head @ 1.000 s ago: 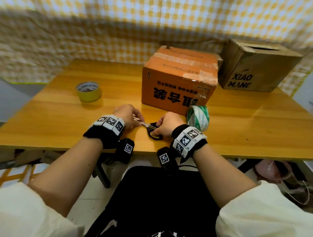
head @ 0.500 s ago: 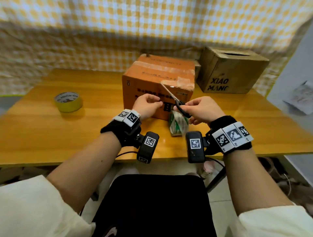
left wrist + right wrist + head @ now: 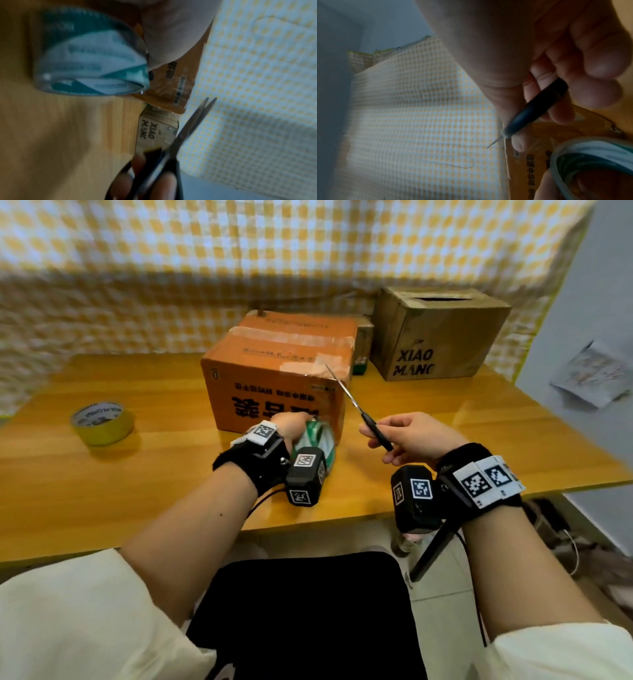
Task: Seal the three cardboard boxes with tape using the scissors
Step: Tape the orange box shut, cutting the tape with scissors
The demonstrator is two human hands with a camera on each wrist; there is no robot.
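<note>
Left hand (image 3: 291, 424) has dropped onto, apparently gripping, green tape roll (image 3: 317, 441) against orange box (image 3: 274, 381); right hand (image 3: 414, 436) clasps scissors (image 3: 356, 405)

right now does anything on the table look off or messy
Yes: the orange box stands upside down, its print inverted, and the tape across its top looks wrinkled and patchy. The brown box behind it shows an untaped gap in its top.
</note>
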